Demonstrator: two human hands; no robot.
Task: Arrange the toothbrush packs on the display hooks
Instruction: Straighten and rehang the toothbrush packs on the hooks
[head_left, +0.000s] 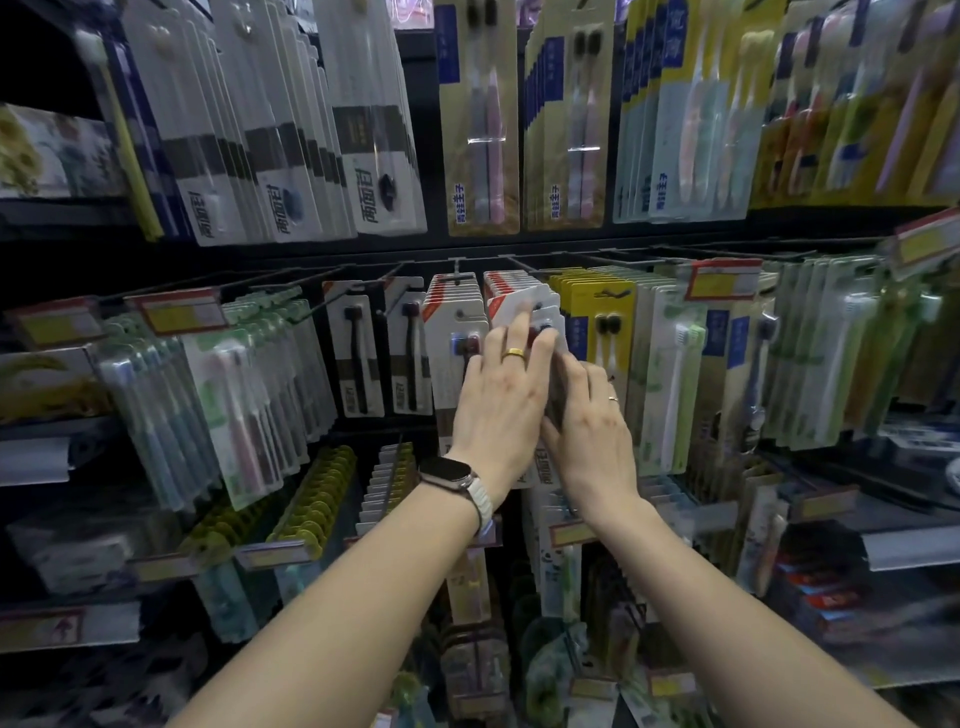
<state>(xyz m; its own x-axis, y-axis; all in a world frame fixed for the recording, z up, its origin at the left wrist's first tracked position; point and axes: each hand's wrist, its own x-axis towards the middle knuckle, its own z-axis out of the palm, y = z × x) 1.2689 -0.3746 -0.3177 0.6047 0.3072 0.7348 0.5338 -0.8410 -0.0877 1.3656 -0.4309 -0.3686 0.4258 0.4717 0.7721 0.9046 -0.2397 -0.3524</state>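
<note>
Shop racks crowd around the middle hook (456, 270), just right of which the left hand (501, 402) and right hand (589, 415) grip white toothbrush packs (524, 304), apparently mid-hanging; next, threading their holes onto the peg.

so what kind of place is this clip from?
Most likely a shop's toothbrush aisle. Carded toothbrush packs with red-and-white headers hang in dense rows on black metal display hooks, with yellow-and-red price tags clipped at the hook ends. Both hands handle a white pack.
</note>
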